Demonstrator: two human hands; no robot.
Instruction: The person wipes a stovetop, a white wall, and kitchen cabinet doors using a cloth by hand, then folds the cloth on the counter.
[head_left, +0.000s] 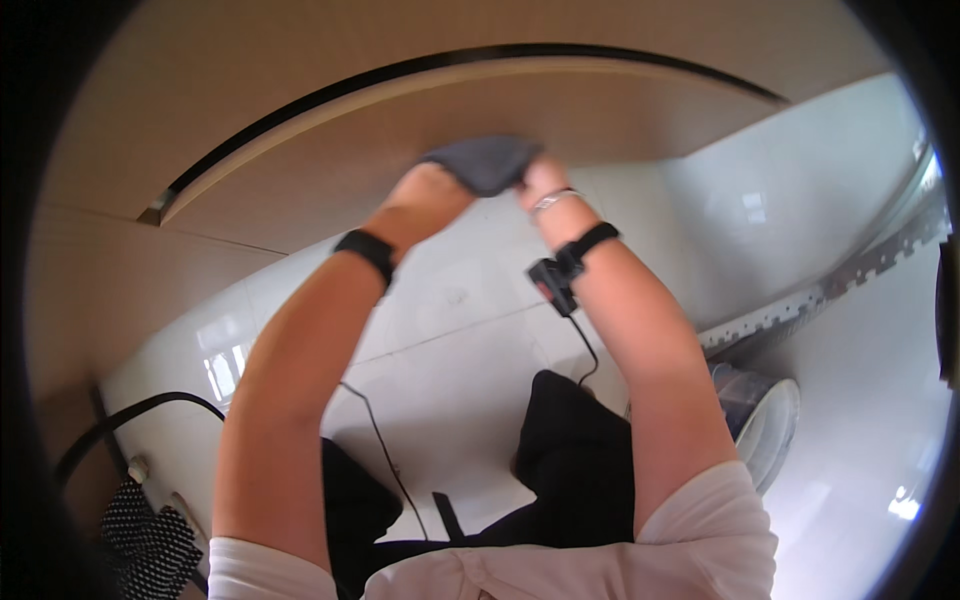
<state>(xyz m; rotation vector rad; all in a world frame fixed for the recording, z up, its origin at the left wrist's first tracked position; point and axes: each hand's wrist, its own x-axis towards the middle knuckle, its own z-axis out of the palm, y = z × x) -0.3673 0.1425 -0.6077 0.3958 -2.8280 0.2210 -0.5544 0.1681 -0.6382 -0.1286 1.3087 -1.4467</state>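
Observation:
A dark grey cloth (486, 163) is stretched between my two hands, close to a brown wooden panel (420, 112) with a long dark slot above it. My left hand (439, 186) grips the cloth's left end, its fingers mostly hidden by the cloth. At the right end, my right hand (541, 174) holds the cloth and looks blurred. Black straps circle both wrists; a small black device (553, 285) with a cable hangs at the right one.
Pale glossy floor tiles (450, 322) lie below. A round clear container (769, 427) stands at the right beside a perforated metal strip (795, 307). Black-and-white patterned fabric (150, 536) and a black curved bar (142, 409) are at the lower left. Thin cables run past my legs.

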